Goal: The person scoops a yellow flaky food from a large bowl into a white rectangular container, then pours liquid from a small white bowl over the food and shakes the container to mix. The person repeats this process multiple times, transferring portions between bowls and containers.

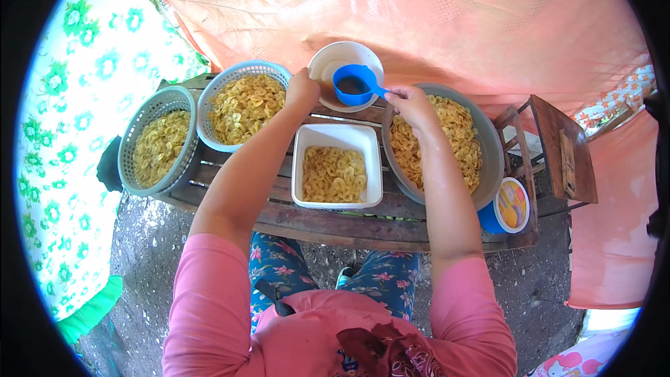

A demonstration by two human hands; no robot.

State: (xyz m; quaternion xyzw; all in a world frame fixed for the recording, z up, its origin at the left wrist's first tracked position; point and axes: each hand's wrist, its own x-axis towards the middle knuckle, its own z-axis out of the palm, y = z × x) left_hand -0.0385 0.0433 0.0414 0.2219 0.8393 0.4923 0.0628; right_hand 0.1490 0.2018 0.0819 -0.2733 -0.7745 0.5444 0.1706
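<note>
My right hand (413,108) is closed round the handle of a blue dipper (364,73), whose cup is over a round white bucket (324,58). Dark brown content shows in the cup, and the bucket's lower inside looks brown too; whether it is liquid I cannot tell. At the bucket's left rim, my left hand (304,91) grips the edge, its fingers partly hidden. Nearer to me stands a square white tub (300,161) with thin yellow banana chips (335,175) in it.
Two grey-blue plastic baskets (206,122) of chips stand at the left, and a large grey basin (491,168) of chips at the right. A blue container with a printed lid (512,204) sits by the wooden slatted table's (335,234) right end. Behind hangs an orange sheet (433,14).
</note>
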